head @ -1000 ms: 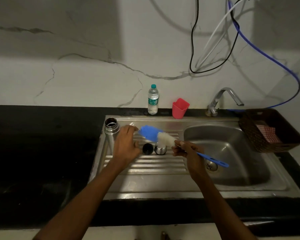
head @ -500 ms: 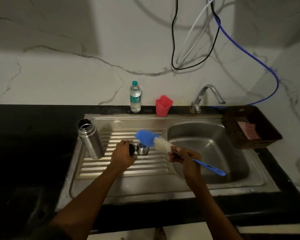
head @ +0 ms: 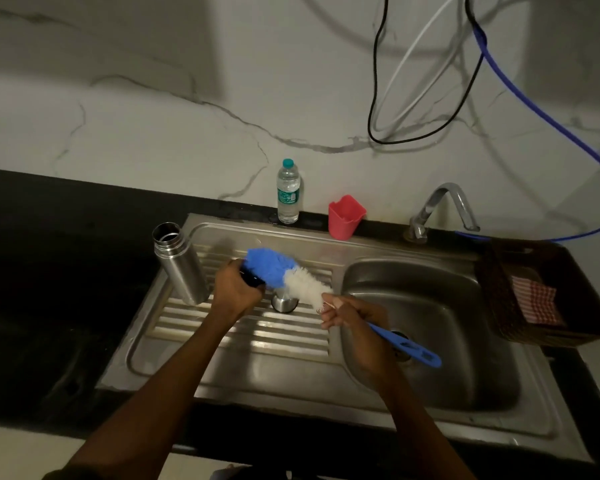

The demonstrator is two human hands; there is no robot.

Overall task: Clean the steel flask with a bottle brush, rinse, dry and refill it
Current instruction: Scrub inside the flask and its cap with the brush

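Scrub dark flask cap (head: 252,277) held in left hand (head: 234,289) gently, right hand (head: 352,315) pinching bottle brush (head: 291,277) near bristles.

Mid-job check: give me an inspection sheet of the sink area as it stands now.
Surface: steel sink unit with ribbed drainboard, set in a black counter.
Job's things: open steel flask upright at the drainboard's left edge; bottle brush; dark cap; small steel cup on the ribs.
Clutter: water bottle, red cup, wicker basket holding a checked cloth.
Grippers: left hand grips the cap; right hand holds the brush handle.
Cables: black, white and blue lines hang on the wall.
Surroundings: tap, no water seen running; marbled wall.
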